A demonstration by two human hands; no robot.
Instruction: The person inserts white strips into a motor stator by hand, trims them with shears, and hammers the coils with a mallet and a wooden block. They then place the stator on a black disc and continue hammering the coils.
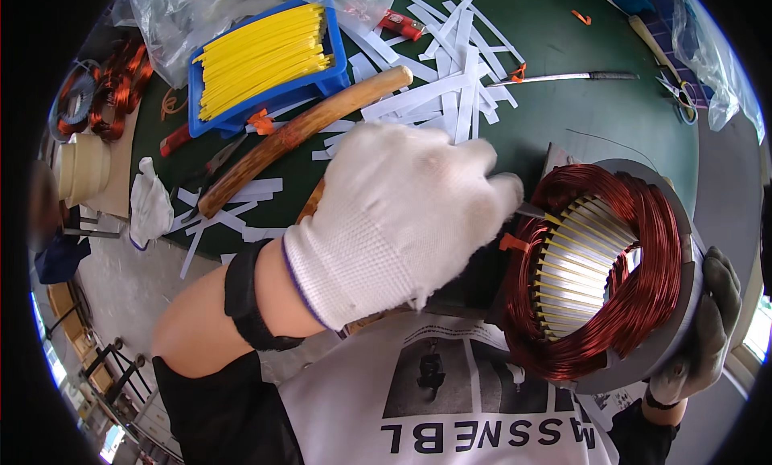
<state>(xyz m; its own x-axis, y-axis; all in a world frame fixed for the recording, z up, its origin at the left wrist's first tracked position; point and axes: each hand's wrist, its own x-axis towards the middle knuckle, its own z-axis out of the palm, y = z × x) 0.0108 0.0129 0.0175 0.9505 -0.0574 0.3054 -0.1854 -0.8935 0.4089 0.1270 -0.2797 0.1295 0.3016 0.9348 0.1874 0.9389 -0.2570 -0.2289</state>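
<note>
Copper-coloured coil [655,252] in metal ring [687,292] — left hand [410,199] clamped on thin tool [531,211], tip near yellow strips [555,220]; slip could nick wire. Right hand [709,324] against ring — grip unclear.

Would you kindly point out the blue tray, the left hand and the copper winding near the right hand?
Blue tray [310,88]: head view, front wall.
Left hand [406,195]: head view, back of glove.
Copper winding [655,252]: head view, its right side.
</note>
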